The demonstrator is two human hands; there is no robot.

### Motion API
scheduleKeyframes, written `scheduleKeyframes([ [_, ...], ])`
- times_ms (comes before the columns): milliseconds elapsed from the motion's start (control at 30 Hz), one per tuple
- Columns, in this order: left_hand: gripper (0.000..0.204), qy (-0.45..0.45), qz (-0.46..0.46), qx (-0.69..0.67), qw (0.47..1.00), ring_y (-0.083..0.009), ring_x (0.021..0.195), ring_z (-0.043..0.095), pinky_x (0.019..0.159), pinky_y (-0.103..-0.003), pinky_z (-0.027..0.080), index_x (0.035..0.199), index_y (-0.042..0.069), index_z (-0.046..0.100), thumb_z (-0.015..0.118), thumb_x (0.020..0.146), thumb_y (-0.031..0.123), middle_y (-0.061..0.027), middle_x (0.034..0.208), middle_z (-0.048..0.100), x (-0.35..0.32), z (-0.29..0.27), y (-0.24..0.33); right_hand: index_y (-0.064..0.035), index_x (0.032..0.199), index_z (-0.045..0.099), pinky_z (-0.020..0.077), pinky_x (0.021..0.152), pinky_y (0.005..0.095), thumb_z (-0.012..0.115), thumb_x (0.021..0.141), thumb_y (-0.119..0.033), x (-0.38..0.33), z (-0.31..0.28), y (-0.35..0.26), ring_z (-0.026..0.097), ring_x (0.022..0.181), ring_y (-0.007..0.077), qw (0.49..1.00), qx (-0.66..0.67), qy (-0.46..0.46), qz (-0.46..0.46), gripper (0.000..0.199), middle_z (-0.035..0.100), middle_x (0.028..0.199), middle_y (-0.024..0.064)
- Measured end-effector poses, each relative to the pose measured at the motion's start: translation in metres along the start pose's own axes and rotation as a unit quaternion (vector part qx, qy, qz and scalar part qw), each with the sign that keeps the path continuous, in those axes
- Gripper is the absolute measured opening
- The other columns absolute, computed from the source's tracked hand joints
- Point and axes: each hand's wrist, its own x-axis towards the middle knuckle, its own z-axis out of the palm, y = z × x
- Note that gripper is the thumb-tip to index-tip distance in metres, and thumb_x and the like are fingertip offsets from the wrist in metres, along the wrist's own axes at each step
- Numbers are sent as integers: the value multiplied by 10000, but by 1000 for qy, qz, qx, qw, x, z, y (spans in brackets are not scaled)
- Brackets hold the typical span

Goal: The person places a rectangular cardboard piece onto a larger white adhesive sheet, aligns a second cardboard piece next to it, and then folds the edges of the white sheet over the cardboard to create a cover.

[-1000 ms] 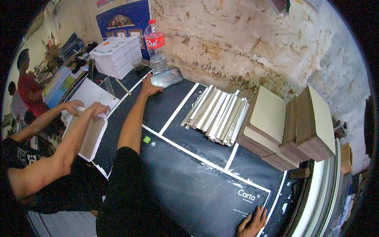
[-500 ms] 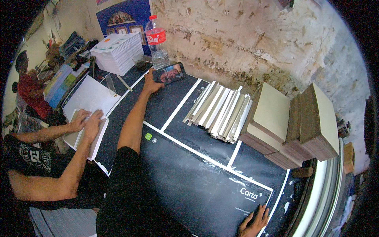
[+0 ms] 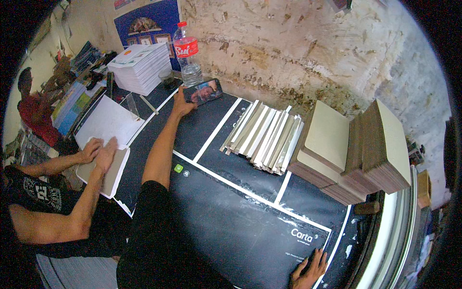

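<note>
one phone (image 3: 203, 92) now lifted by left hand (image 3: 182, 103), right hand (image 3: 308, 270) unmoved

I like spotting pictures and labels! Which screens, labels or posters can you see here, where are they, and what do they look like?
Phone with lit screen: in the left hand, far on the black mat; dark rectangle.
Clear plastic bottle: by the wall; red cap, red label.
Blue poster: on the wall behind the paper stack; rectangular, small framed pictures.
</note>
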Motion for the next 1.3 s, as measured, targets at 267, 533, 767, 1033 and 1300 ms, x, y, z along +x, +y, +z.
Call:
scheduleKeyframes([
  [267,1025,38,31,84,995,-421,1207,556,1038,-476,485,1369,47,416,927,497,215,-274,1282,547,9,-8,-31,65,1307,600,371,1100,553,588,924,-71,0,-4,-10,505,1302,460,1000,5,0,11,406,575,1371,270],
  [533,825,-160,7,39,986,-290,1103,664,979,-402,521,1293,0,633,880,572,314,-180,1211,701,16,57,19,20,1393,525,210,1196,610,569,926,-126,-21,15,17,375,1427,467,996,-7,-20,90,491,488,1492,241],
  [767,1059,34,86,405,910,-405,1274,558,1091,-508,424,1358,-21,595,876,578,637,-250,1351,619,33,-18,-25,-87,1541,402,203,1216,554,566,1002,-231,-11,25,9,334,1489,352,996,17,-39,84,582,422,1577,160],
  [1033,774,261,390,153,870,-366,1091,599,972,-509,459,1214,16,628,829,759,610,-190,1164,643,-148,43,110,-61,1453,496,310,1184,545,626,979,-240,-106,17,7,460,1402,332,975,222,5,23,523,502,1488,184],
  [1300,634,118,197,18,973,-340,1028,650,910,-459,524,1225,-16,609,872,806,381,-193,1116,633,-194,55,50,-16,1012,767,592,827,351,736,894,-169,-314,-36,66,754,896,213,848,186,59,493,196,780,1004,134],
])
